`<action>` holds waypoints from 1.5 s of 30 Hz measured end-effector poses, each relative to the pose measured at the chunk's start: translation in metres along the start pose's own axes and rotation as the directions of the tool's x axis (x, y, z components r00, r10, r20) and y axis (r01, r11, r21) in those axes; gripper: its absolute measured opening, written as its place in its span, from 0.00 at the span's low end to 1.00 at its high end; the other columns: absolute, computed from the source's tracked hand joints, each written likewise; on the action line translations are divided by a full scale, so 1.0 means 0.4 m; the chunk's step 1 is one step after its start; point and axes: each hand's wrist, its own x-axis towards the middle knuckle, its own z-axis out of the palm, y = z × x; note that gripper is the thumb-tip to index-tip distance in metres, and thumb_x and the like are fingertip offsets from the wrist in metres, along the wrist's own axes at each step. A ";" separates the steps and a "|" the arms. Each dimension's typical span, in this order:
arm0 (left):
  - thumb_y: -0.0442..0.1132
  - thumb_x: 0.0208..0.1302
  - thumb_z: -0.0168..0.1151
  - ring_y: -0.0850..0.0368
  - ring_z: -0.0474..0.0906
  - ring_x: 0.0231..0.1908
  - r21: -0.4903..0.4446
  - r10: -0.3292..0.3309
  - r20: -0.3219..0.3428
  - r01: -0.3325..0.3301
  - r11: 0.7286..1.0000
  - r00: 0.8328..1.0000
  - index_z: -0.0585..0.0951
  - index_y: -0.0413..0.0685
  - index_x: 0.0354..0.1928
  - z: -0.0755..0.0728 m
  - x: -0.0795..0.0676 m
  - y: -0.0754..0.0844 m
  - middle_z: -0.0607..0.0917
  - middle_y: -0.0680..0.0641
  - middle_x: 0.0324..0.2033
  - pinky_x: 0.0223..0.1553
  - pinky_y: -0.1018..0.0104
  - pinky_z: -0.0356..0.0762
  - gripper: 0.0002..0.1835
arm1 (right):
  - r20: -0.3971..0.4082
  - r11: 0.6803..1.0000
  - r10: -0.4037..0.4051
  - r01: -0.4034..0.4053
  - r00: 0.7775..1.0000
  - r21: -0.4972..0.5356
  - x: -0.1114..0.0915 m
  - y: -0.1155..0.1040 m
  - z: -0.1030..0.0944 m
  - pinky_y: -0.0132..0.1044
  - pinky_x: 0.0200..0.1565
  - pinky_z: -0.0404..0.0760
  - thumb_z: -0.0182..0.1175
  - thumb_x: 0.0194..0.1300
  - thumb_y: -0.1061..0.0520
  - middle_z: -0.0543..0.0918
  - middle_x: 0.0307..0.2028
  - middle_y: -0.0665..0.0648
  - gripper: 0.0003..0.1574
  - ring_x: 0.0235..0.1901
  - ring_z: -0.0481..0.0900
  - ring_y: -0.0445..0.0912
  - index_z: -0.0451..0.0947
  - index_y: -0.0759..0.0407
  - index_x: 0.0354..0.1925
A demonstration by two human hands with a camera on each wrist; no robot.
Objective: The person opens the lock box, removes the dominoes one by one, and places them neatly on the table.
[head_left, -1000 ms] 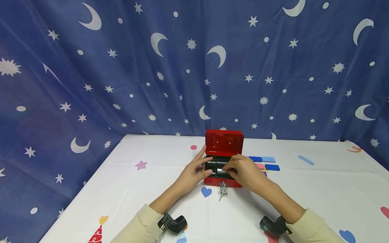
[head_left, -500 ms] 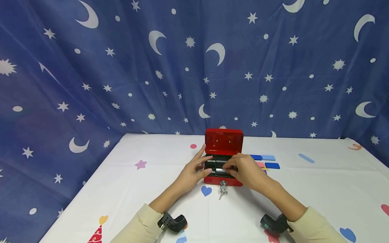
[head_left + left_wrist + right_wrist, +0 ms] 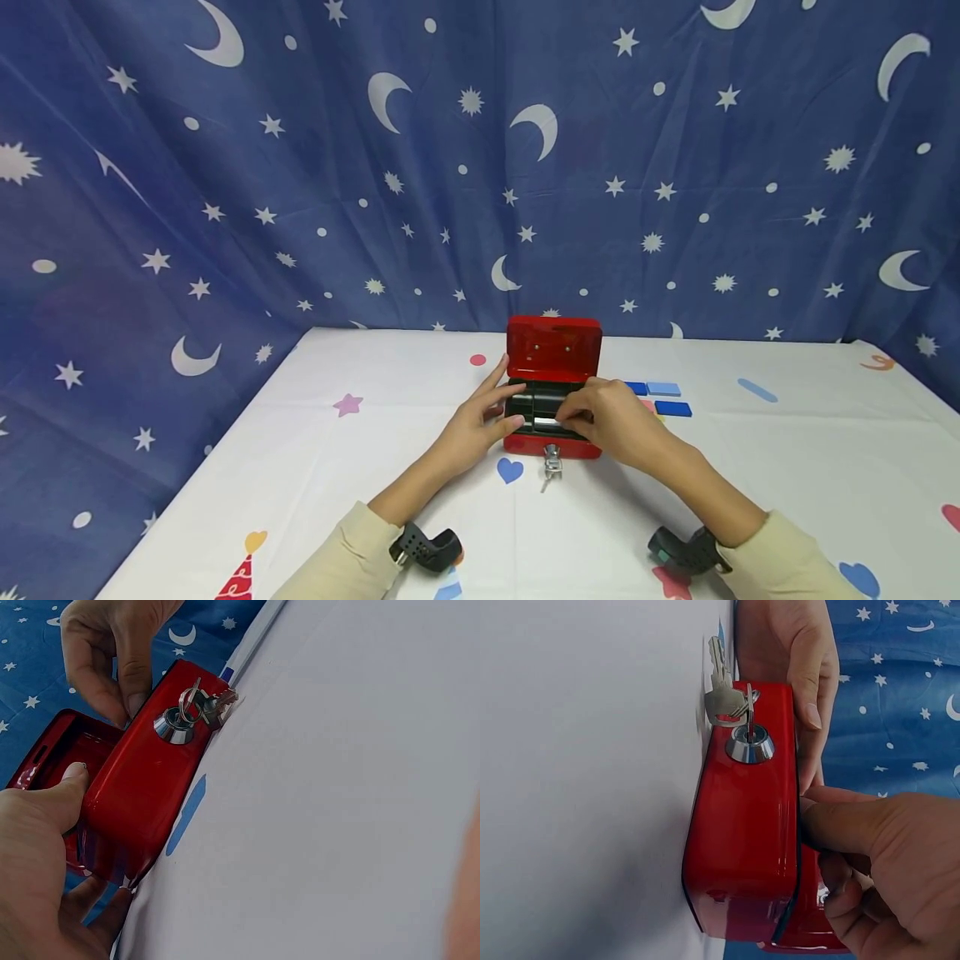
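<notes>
A small red cash box (image 3: 551, 448) stands with its lid (image 3: 553, 348) raised; keys (image 3: 552, 468) hang from the front lock. Inside lies a black compartment tray (image 3: 555, 398) with a pale strip (image 3: 546, 422) in a front compartment. My left hand (image 3: 468, 429) holds the box's left end, thumb over the front rim and fingers at the side, as the left wrist view shows. My right hand (image 3: 618, 421) reaches over the right end, thumb and fingertips brought together down in the tray at the pale strip. Cannot tell whether anything sits between these fingertips.
Flat rectangular pieces lie right of the box, partly hidden by my right hand: a light blue piece (image 3: 663, 389), a dark blue piece (image 3: 672, 409) and others. The white tablecloth (image 3: 750, 467) carries printed shapes. A blue curtain (image 3: 450, 208) hangs behind.
My right hand has shifted slightly right along the tray, covering more of the flat pieces. The left hand stays on the box. The view has tilted slightly.
</notes>
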 end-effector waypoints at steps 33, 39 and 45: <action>0.40 0.63 0.64 0.47 0.52 0.70 -0.005 0.006 0.001 -0.006 1.000 1.000 0.72 0.45 0.65 0.001 -0.002 -0.005 0.48 0.58 0.74 0.61 0.54 0.67 0.28 | 0.038 0.996 0.090 -0.090 0.995 0.007 0.012 -0.014 0.021 0.40 0.42 0.83 0.72 0.52 0.62 0.82 0.29 0.50 0.06 0.31 0.78 0.45 0.86 0.56 0.31; 0.40 0.63 0.64 0.47 0.52 0.70 0.004 0.001 0.000 -0.001 1.000 1.000 0.72 0.44 0.65 0.002 -0.002 -0.004 0.48 0.59 0.74 0.61 0.54 0.67 0.28 | 0.036 0.994 0.112 -0.112 0.993 -0.009 0.011 -0.019 0.012 0.39 0.40 0.84 0.70 0.54 0.62 0.78 0.28 0.50 0.06 0.30 0.77 0.44 0.83 0.56 0.32; 0.39 0.63 0.64 0.47 0.52 0.70 -0.001 -0.013 -0.002 0.013 1.000 1.000 0.72 0.45 0.65 0.002 0.000 0.001 0.49 0.58 0.74 0.61 0.54 0.67 0.27 | 0.017 0.993 0.111 -0.112 0.994 0.040 0.009 -0.013 -0.017 0.34 0.36 0.83 0.67 0.59 0.63 0.78 0.26 0.48 0.05 0.27 0.75 0.42 0.80 0.57 0.34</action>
